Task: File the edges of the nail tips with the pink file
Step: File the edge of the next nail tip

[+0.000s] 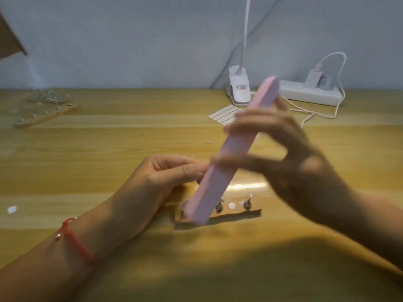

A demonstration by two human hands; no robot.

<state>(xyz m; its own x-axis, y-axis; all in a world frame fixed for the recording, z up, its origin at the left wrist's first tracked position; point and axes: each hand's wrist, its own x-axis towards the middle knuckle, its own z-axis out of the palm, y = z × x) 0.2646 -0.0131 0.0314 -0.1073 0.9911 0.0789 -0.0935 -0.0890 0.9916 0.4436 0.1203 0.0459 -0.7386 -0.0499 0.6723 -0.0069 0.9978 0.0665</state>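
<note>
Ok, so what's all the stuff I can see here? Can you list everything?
pink file: one, pink, tilted up above the middle of the table
small board: one, brown, on the table under the file, with little pegs on it
sticker sheet: one, white ovals, behind the file
clip lamp: one, white, back of the table
power strip: one, white, back right, with a charger and cable plugged in
clear tray: one, see-through, far left, contents blurry
white scrap: one, left edge
table: one, light wood
red bracelet: one, left wrist
left hand: fingers pinched at the file's edge; what they hold is hidden
right hand: grips the file, blurred
</note>
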